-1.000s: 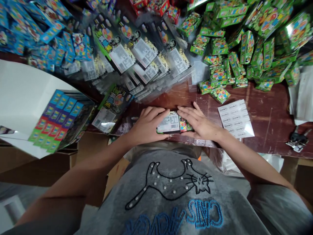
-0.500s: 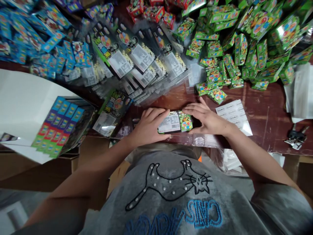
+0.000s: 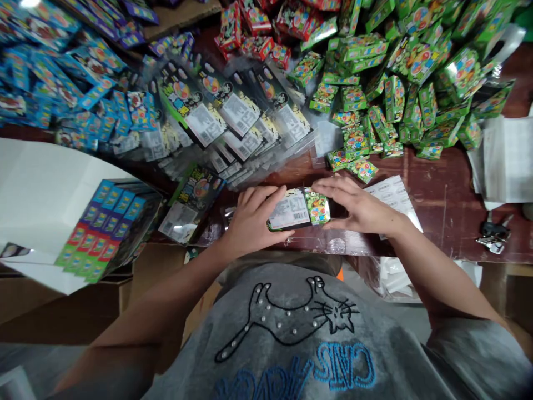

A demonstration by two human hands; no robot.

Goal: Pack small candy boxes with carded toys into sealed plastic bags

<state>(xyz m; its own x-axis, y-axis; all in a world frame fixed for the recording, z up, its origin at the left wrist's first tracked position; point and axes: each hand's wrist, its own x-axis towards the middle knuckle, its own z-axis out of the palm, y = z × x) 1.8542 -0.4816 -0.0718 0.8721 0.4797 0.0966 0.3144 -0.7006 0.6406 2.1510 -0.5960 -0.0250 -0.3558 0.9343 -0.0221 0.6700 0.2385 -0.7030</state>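
A black packet with a white barcode label lies near the table's front edge. Thumb and fingers of my left hand close around its left end. Directly against the right end sits a small green box with colourful fruit-like print. My right hand grips that box between thumb and fingers. Whether the box is partly inside the packet I cannot tell. Another black and green packet rests to the left of my left hand.
Several flat packets overlap behind my hands. Loose green boxes heap up at the back right, red boxes at the back, blue ones at the left. An open white carton holds boxes. Keys and a sticker sheet lie right.
The whole view has shifted slightly. Both hands keep their grips on the packet and the green box, which now look slightly tilted.
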